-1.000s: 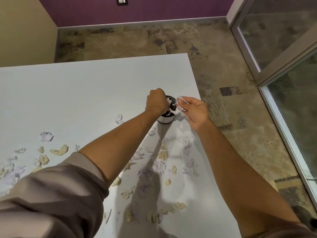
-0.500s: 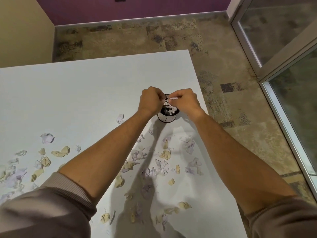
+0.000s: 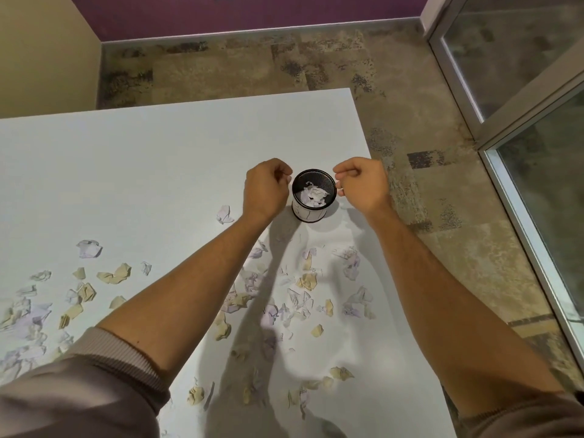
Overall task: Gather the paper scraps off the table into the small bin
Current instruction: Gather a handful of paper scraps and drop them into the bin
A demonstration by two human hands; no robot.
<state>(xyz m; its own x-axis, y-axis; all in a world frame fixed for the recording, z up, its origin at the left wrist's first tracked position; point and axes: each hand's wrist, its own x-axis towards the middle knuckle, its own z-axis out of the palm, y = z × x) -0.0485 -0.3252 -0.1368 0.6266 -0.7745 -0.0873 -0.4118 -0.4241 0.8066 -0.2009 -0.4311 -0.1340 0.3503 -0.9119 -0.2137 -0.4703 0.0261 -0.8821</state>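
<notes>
Beside bin (image 3: 313, 197), hands seemingly empty.

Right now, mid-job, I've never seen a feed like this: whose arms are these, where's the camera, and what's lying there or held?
No machine here: a person's two bare arms, filmed by a camera worn on their head, looking forward and down. The left hand and right hand hover either side of a small black bin, fingers curled; I can see nothing held in either. The bin stands on a white table and has crumpled paper inside. Many paper scraps, white and tan, lie scattered nearer the person and off to the left.
</notes>
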